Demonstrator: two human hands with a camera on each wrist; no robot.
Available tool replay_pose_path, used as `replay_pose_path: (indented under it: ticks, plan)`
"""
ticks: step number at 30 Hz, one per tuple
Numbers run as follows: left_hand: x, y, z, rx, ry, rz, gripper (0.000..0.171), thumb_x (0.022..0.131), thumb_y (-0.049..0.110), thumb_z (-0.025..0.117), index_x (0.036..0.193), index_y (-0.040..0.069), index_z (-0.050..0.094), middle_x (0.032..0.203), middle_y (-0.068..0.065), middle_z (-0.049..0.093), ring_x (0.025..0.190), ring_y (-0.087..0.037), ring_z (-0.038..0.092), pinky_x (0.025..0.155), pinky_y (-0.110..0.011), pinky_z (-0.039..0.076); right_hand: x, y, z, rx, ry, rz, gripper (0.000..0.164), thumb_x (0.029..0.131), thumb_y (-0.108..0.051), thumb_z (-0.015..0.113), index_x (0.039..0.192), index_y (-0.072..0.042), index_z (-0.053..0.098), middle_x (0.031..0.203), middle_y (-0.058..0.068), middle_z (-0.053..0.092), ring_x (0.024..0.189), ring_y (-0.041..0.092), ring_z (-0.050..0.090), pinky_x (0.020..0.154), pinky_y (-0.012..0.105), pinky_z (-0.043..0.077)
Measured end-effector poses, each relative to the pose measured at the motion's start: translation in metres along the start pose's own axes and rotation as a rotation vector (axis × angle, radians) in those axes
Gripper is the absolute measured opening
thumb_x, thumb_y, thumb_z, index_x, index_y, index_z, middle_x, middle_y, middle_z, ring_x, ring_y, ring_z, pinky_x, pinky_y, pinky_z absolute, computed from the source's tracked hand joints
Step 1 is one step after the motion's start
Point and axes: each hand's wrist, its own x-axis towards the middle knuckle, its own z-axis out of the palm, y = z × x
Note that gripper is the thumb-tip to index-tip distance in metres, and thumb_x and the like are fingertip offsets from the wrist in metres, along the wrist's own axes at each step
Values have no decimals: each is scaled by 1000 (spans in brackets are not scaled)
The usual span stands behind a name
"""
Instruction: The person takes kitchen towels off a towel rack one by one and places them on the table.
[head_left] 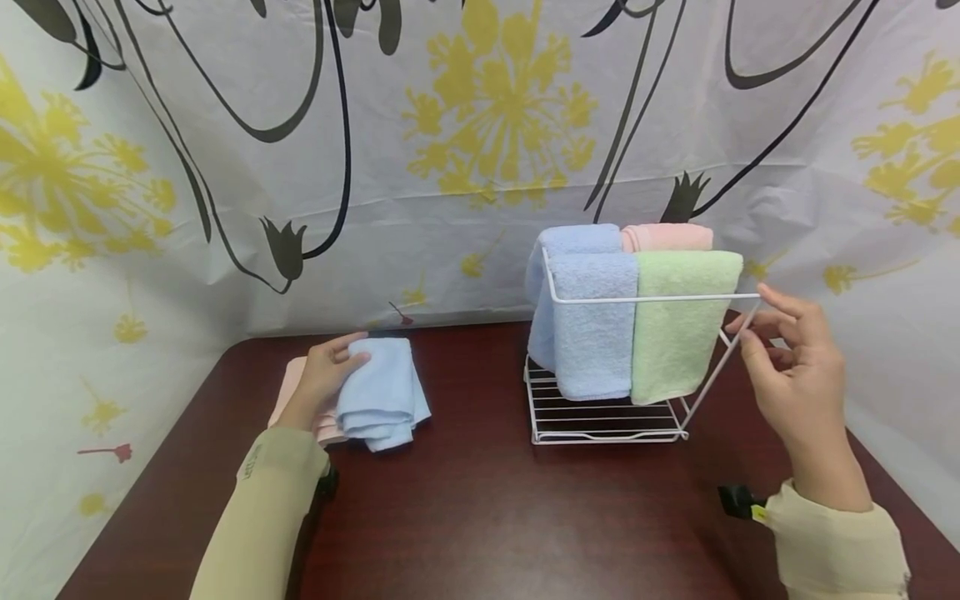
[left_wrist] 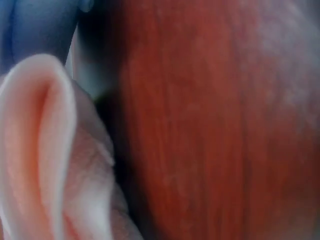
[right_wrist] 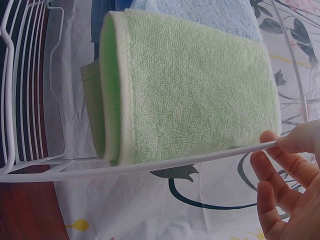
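A folded light-blue towel (head_left: 378, 392) is in my left hand (head_left: 322, 379), its thumb over the upper left corner and its fingers behind it. Beneath and beside that towel lies a folded pink towel (head_left: 291, 385), whose looped fold fills the lower left of the left wrist view. My right hand (head_left: 802, 367) pinches the upper right bar of a white wire rack (head_left: 607, 437) between thumb and fingertips. Over the rack hang blue towels (head_left: 596, 333), a green towel (head_left: 684, 325) and, behind it, a pink towel (head_left: 667, 237). The left wrist view hides my left fingers.
The dark red-brown wooden table (head_left: 480, 517) carries everything. A white curtain (head_left: 450, 275) with yellow flowers and dark stems hangs along the back and both sides. The rack's base of thin wires rests on the table at the right.
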Motion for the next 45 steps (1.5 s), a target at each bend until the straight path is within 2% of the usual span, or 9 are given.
replay_pose_path:
  ticks: [3, 12, 19, 26, 30, 34, 38, 41, 45]
  plan:
    - [3, -3, 1, 18, 6, -5, 53, 96, 28, 67, 146, 17, 51, 140, -19, 57, 120, -33, 63, 88, -28, 57, 0, 0, 0, 8, 5, -5, 47, 89, 12, 54, 135, 2, 55, 95, -24, 62, 80, -10, 59, 56, 5, 37]
    - [5, 0, 8, -19, 25, -17, 56, 96, 24, 68, 147, 13, 48, 137, -23, 60, 105, -28, 69, 83, -33, 59, -1, 0, -1, -38, -10, -5, 46, 90, 12, 54, 135, 2, 55, 95, -30, 59, 80, -13, 58, 57, 5, 38]
    - [2, 8, 6, 15, 43, -55, 56, 96, 26, 67, 147, 13, 48, 139, -22, 58, 118, -36, 64, 93, -38, 56, -1, -1, -1, -44, -9, 6, 47, 90, 14, 54, 135, 1, 55, 93, -31, 60, 79, -12, 57, 56, 6, 37]
    - [-11, 14, -5, -9, -26, -106, 64, 95, 29, 68, 151, 14, 41, 148, -22, 49, 130, -36, 54, 103, -43, 50, -1, 1, 0, -2, 5, 3, 49, 88, 17, 53, 135, 4, 53, 94, -26, 62, 78, -11, 57, 56, 5, 34]
    - [-17, 13, -15, 49, -19, -58, 62, 95, 28, 68, 150, 11, 43, 142, -23, 55, 127, -31, 57, 98, -33, 52, -1, 1, 0, -13, 6, 7, 49, 88, 18, 53, 135, 4, 53, 93, -28, 61, 76, -13, 56, 55, 5, 34]
    - [-25, 11, -26, 74, -14, 33, 58, 95, 20, 68, 146, 3, 47, 134, -26, 60, 108, -11, 67, 85, -18, 53, -2, 0, 1, 4, 5, 9, 49, 87, 18, 53, 135, 4, 53, 92, -27, 61, 75, -12, 56, 54, 6, 34]
    - [-34, 11, -37, 162, 2, 102, 55, 95, 21, 69, 143, 1, 50, 129, -26, 63, 93, 9, 62, 80, -10, 49, -2, -1, 1, 35, 3, 10, 50, 87, 19, 51, 135, 5, 52, 92, -26, 63, 76, -10, 56, 54, 6, 33]
    - [-39, 13, -43, 228, 29, 129, 53, 95, 24, 69, 140, 1, 53, 125, -25, 66, 89, 14, 58, 79, -6, 46, -1, -2, 1, 49, 2, 10, 50, 87, 19, 51, 135, 5, 52, 92, -26, 63, 78, -10, 57, 55, 6, 34]
    - [-44, 18, -47, 219, 36, 149, 49, 95, 22, 69, 137, 0, 56, 121, -25, 68, 87, 16, 60, 79, -6, 46, 0, -2, 1, 47, -2, 10, 51, 87, 19, 51, 136, 4, 52, 92, -26, 63, 80, -10, 58, 56, 5, 35]
